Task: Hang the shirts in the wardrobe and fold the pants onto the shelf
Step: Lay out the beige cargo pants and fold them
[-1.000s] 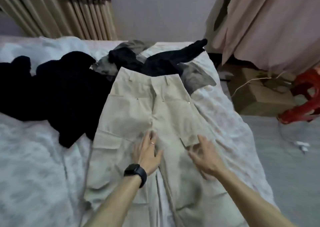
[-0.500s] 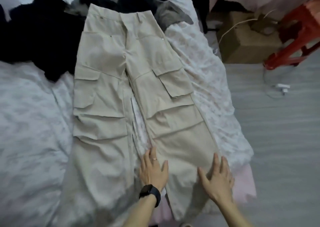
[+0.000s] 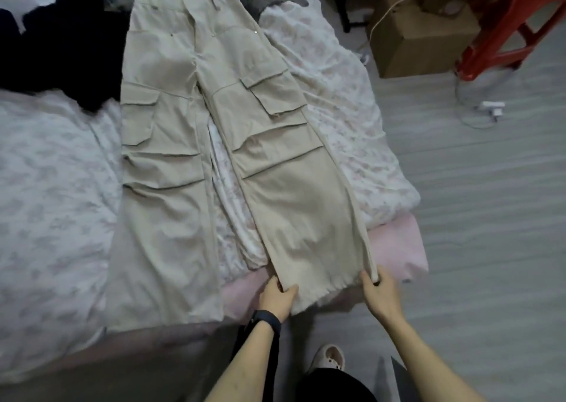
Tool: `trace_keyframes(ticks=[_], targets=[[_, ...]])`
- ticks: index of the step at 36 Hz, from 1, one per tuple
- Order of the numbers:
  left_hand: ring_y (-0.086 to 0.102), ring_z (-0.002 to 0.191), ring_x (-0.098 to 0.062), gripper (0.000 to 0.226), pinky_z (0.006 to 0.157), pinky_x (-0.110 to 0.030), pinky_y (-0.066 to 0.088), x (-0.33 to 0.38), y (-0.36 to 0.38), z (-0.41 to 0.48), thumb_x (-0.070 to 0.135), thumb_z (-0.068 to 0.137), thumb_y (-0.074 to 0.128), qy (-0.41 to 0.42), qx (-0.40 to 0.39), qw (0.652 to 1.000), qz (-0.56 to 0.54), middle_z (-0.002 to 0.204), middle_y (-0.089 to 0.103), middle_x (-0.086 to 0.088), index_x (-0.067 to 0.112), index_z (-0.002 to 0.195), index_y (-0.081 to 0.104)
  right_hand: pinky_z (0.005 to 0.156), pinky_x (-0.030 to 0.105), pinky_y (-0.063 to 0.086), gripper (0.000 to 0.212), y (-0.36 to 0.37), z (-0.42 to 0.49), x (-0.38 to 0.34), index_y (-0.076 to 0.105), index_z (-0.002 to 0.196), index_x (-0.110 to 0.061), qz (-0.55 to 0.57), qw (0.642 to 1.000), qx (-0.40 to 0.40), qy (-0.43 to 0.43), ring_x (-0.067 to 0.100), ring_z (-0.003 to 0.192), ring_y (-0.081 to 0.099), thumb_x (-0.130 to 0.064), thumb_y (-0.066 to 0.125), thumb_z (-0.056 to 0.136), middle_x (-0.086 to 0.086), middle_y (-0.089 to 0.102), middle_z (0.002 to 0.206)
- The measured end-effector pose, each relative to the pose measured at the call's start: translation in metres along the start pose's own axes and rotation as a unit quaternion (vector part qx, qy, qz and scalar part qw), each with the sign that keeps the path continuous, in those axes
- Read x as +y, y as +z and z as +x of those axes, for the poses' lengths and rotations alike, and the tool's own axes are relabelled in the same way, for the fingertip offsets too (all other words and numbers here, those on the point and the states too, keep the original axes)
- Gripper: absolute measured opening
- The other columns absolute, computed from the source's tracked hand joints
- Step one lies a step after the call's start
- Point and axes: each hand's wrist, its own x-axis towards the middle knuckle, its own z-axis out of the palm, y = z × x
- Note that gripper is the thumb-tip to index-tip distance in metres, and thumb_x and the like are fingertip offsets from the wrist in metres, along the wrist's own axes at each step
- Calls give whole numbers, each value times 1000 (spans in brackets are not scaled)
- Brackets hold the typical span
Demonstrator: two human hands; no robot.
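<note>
- The left hand point(image 3: 277, 294) and right hand point(image 3: 379, 290), flat on the cloth half a second ago, now each pinch a corner of one leg's hem
- The pants point(image 3: 275, 162) lie spread on the bed point(image 3: 46, 187), hems at its near edge (dark clothes point(image 3: 61, 49) heaped beyond)
- Smoothing looks finished; the folding probably starts next

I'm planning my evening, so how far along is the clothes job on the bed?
Done: the beige pants lie spread flat on the bed. In hand: the left hand and right hand pinch the hem corners of one leg, no fold made yet. Left: folding and shelving them, plus the dark clothes heaped by the waistband. No wardrobe in view.
</note>
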Motion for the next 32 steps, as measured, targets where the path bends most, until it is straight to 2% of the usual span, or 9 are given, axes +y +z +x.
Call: trace_keyframes(ticks=[4, 6, 10, 13, 16, 20, 23, 27, 32], targets=[[68, 91, -28, 16, 76, -31, 56, -24, 14, -20, 19, 91, 68, -8, 54, 998, -21, 100, 71, -11, 12, 98, 57, 84, 45, 52, 20, -13, -2, 11, 66, 96, -5, 29, 999, 17, 21, 38, 91, 64, -25, 60, 99, 14, 70, 89], [69, 92, -30, 15, 80, -36, 55, -32, 16, -28, 18, 92, 67, -3, 78, 997, -2, 92, 72, -11, 9, 98, 56, 88, 50, 53, 19, -18, -4, 18, 68, 102, -10, 15, 999, -2, 29, 40, 96, 66, -26, 59, 99, 16, 72, 96], [65, 105, -26, 18, 85, -28, 47, -37, 17, -39, 20, 93, 65, -13, 51, 996, 67, 104, 71, -4, 14, 107, 56, 97, 46, 48, 36, -11, -13, 22, 56, 127, -7, -37, 994, -11, 98, 44, 114, 59, -31, 56, 100, 21, 65, 121], [61, 116, -24, 34, 90, -26, 44, -40, 6, -44, 28, 94, 66, -26, 54, 994, 88, 123, 66, -3, 14, 124, 58, 100, 48, 42, 62, 6, -34, 5, 35, 137, 5, -109, 985, 0, 131, 49, 124, 50, -35, 60, 97, 30, 44, 140], [59, 121, -25, 40, 95, -28, 44, -48, -21, -48, 28, 95, 63, -33, 82, 990, 107, 130, 62, -7, 14, 131, 56, 99, 49, 43, 60, 26, -63, -18, 36, 136, 6, -174, 984, -5, 39, 48, 124, 48, -29, 60, 94, 29, 39, 139], [58, 120, -30, 35, 95, -30, 43, -68, -70, -55, 23, 94, 62, -39, 136, 983, 112, 130, 60, -12, 12, 126, 58, 104, 41, 39, 50, 61, -96, -55, 45, 137, -6, -225, 964, -123, -75, 37, 131, 45, -34, 56, 97, 19, 48, 140], [55, 121, -32, 38, 98, -32, 42, -85, -109, -57, 20, 92, 64, -51, 179, 978, 97, 135, 53, -14, 11, 128, 57, 102, 39, 42, 44, 92, -113, -78, 50, 131, -10, -232, 949, -170, -130, 33, 128, 50, -37, 56, 97, 14, 57, 135], [49, 128, -34, 51, 101, -37, 42, -108, -170, -48, 20, 91, 64, -66, 227, 968, 83, 145, 41, -14, 13, 139, 50, 100, 36, 45, 64, 146, -123, -105, 43, 144, -7, -242, 930, -242, -137, 31, 130, 53, -43, 58, 94, 12, 55, 143], [36, 140, -34, 67, 112, -39, 33, -143, -229, -28, 18, 89, 65, -74, 267, 958, 69, 155, 33, -14, 14, 150, 38, 90, 33, 48, 65, 208, -121, -115, 44, 138, -9, -231, 927, -279, -94, 29, 113, 62, -41, 66, 86, 10, 64, 125]])
